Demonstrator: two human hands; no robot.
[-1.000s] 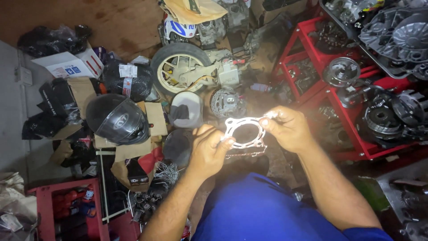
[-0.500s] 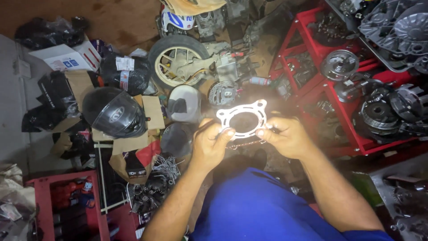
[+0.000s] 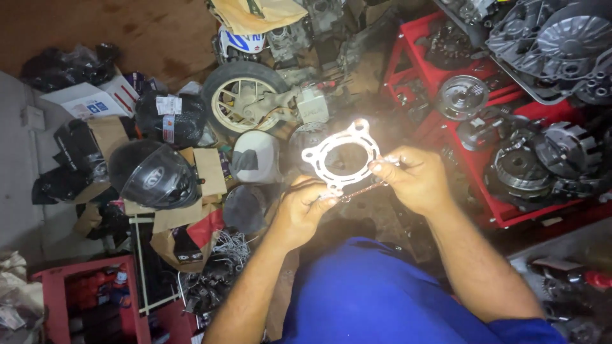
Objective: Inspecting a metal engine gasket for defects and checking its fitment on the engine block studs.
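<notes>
- Up in front of the blue shirt (image 3: 376,299), both hands hold a thin white gasket (image 3: 341,156) in the air.
- Left hand (image 3: 305,207) pinches the low edge of the gasket, fingers closed on it.
- Right hand (image 3: 414,178) pinches the right edge, fingers closed on it too.
- Gasket is flat, with one big round hole in the middle and small ear holes at its corners. A bright light shines on it.
- It looks whole and clean. It is lifted up and not yet set on any part, so the picking up is done and the fitting is, I think, still left.
- A thin dark strip hangs under the gasket by the fingers; I cannot tell what it is.
- Below the hands the floor is full of stuff: a black helmet (image 3: 153,175) to the left, a small grey helmet (image 3: 255,156) close by, and a wheel (image 3: 245,99) behind them.
- Right of the hands sits a red tray (image 3: 510,213) with round metal engine parts in it.
- Low on the left stands a red crate (image 3: 57,283).
</notes>
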